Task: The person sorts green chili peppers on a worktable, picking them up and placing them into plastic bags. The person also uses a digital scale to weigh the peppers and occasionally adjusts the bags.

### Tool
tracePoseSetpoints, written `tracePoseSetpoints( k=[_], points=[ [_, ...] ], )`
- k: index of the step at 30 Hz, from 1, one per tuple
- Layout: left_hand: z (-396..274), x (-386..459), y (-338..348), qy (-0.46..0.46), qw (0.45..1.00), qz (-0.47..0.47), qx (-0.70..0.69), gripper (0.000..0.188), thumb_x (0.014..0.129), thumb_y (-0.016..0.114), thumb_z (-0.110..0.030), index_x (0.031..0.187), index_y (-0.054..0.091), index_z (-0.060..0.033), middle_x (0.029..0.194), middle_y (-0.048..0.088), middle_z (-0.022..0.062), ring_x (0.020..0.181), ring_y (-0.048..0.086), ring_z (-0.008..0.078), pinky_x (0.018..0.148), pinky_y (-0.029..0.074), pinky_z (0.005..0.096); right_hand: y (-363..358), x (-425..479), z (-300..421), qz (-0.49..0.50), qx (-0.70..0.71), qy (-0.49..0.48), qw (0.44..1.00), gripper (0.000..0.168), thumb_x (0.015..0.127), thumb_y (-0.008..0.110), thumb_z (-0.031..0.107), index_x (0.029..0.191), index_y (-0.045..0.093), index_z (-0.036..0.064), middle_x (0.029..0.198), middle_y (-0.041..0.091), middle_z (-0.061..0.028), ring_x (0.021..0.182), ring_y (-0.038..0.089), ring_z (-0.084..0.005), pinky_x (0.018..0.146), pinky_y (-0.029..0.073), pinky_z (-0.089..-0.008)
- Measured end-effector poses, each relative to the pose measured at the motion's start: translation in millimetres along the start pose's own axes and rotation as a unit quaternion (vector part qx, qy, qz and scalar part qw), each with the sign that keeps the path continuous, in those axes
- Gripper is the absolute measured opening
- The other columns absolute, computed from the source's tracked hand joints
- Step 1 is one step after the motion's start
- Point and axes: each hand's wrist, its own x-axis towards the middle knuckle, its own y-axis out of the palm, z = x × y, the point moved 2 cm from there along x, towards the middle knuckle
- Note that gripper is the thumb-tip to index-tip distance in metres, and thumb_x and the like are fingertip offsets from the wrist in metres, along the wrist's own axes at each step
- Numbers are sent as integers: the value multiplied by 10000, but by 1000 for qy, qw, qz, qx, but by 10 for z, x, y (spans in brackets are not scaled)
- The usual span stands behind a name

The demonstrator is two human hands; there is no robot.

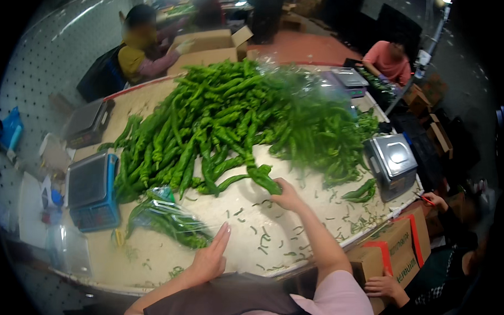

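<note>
A large heap of long green peppers (217, 113) covers the far half of the pale table (239, 258). My right hand (286, 196) grips the near end of a thick green pepper (262, 178) at the heap's front edge. Nearer to me, my left hand (209, 257) is over the table with its fingers extended and holds nothing. Just beyond it and to its left lies a clear plastic bag of green peppers (171, 220). Cut stem pieces (263, 240) are scattered between and right of my hands. A few loose peppers (361, 191) lie farther right.
A blue scale (90, 184) and a dark scale (88, 121) stand at the left. A metal-topped scale (391, 161) is at the right edge, another (349, 77) behind it. A person at lower right holds a taped cardboard box (392, 252). Two people sit beyond the table near an open carton (206, 42).
</note>
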Motion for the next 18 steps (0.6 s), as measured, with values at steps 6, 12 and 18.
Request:
tracePoseSetpoints(
  k=[6,12,18],
  points=[
    [52,11,-39,-47,997,-4,-64,874,654,537,70,1489,291,-11,1552,296,185,819,655,361,598,534,392,-127,-770,548,424,328,-7,844,705,634,711,-33,1318,549,27,1198,623,-66,1079,577,-137,941,483,-312],
    [41,-139,6,-65,987,-62,-136,927,645,523,100,1515,236,-39,1567,270,173,1151,571,410,822,538,420,326,-1054,447,489,195,43,849,676,640,772,67,1278,553,27,1123,644,-53,1024,579,-141,905,471,-309],
    [-107,-279,11,-52,998,-3,-32,894,664,539,98,1502,249,-12,1570,263,174,917,654,380,658,553,397,433,-1373,819,296,-152,-65,941,587,646,776,178,1185,571,68,1042,643,-180,967,634,-336,831,512,-408]
  ],
)
